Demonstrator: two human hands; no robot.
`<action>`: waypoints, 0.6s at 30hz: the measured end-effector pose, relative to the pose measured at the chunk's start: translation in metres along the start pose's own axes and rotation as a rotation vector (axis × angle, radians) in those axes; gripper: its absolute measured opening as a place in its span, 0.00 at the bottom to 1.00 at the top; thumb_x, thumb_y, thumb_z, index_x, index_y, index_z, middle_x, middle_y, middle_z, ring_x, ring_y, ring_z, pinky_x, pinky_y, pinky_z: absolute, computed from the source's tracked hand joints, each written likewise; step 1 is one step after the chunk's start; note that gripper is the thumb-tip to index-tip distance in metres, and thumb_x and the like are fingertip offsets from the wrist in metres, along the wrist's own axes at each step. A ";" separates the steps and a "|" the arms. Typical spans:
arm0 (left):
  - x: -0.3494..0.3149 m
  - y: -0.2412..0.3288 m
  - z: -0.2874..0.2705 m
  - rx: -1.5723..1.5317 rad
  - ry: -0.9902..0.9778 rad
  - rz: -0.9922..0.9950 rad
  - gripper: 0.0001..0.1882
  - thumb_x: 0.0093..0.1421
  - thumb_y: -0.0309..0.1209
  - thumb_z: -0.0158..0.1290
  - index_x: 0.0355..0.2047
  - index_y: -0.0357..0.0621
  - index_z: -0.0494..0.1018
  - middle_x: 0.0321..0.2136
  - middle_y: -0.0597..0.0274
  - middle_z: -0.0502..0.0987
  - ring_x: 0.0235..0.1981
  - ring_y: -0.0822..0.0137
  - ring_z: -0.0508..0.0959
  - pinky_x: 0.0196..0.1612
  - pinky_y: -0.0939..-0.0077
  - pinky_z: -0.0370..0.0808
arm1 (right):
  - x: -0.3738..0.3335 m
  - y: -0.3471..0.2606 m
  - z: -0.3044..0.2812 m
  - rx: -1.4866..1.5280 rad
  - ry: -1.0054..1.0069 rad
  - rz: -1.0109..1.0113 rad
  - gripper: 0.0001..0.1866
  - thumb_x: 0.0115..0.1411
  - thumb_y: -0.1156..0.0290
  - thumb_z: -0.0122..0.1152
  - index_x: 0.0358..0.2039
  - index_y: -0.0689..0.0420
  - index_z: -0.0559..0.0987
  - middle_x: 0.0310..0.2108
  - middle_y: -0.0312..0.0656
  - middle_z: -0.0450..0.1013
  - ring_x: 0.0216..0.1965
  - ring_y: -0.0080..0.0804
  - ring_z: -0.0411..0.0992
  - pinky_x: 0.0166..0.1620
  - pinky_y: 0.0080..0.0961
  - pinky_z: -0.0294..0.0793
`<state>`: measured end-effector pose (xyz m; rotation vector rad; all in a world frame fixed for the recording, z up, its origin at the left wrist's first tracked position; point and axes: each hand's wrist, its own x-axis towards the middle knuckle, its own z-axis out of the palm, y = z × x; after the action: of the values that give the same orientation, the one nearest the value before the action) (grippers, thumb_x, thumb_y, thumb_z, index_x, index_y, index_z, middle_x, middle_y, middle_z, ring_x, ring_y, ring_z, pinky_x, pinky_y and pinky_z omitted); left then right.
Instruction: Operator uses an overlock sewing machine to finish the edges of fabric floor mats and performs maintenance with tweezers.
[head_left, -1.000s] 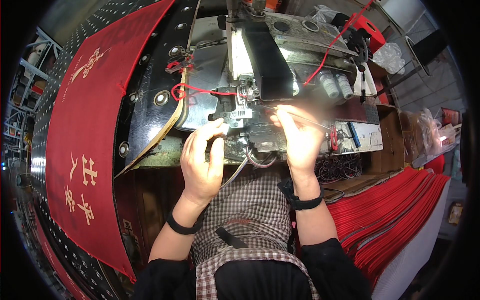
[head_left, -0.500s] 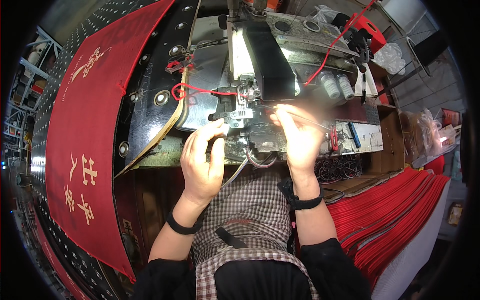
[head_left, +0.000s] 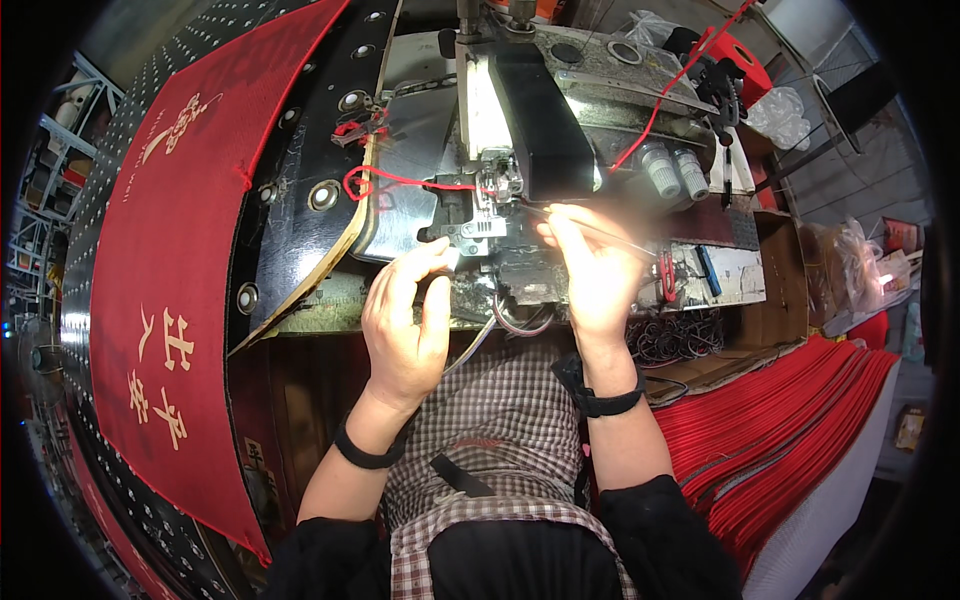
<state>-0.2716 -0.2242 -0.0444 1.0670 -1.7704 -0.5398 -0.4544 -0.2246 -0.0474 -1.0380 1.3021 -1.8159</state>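
A sewing machine [head_left: 560, 140] with a lit needle area stands in front of me. My right hand [head_left: 603, 285] pinches slim metal tweezers [head_left: 635, 243], whose tip points left to the parts below the needle area. Beside the metal plate [head_left: 482, 229], my left hand [head_left: 405, 325] rests its index fingertip at the plate's near left corner, thumb held apart. Red thread [head_left: 415, 182] runs from the needle area leftward and ends in a loose loop. The exact spot at the tweezers' tip is too small to make out.
A red printed mat [head_left: 170, 270] lies on the studded table at left. At right are a stack of red-edged mats [head_left: 770, 430], red thread snips [head_left: 667, 276], a blue tool [head_left: 709, 270] and a red thread cone [head_left: 742, 62]. More red thread [head_left: 655, 110] slants down to the machine.
My right hand and the tweezers have shifted very slightly near the needle area. My left hand has stayed at the plate.
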 end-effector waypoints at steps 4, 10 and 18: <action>0.000 0.000 0.000 -0.004 -0.009 0.000 0.10 0.55 0.21 0.49 0.39 0.35 0.72 0.38 0.54 0.78 0.42 0.54 0.76 0.48 0.64 0.70 | 0.000 -0.001 0.001 0.019 0.010 0.010 0.08 0.53 0.84 0.60 0.35 0.69 0.78 0.32 0.44 0.77 0.32 0.26 0.76 0.40 0.20 0.76; 0.000 -0.001 0.000 0.008 -0.005 0.007 0.10 0.55 0.21 0.49 0.39 0.36 0.72 0.38 0.54 0.77 0.43 0.54 0.76 0.49 0.64 0.70 | 0.000 -0.003 -0.001 -0.014 -0.001 0.019 0.08 0.53 0.84 0.61 0.35 0.69 0.78 0.32 0.43 0.77 0.33 0.25 0.75 0.40 0.19 0.75; 0.000 -0.001 0.000 -0.005 -0.005 0.005 0.10 0.55 0.21 0.49 0.38 0.36 0.72 0.39 0.54 0.77 0.43 0.53 0.76 0.49 0.63 0.70 | -0.002 -0.003 -0.002 -0.038 -0.018 0.051 0.08 0.53 0.84 0.60 0.35 0.69 0.78 0.31 0.44 0.77 0.33 0.26 0.75 0.40 0.19 0.75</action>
<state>-0.2715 -0.2244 -0.0455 1.0577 -1.7747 -0.5440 -0.4559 -0.2212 -0.0452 -1.0302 1.3452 -1.7467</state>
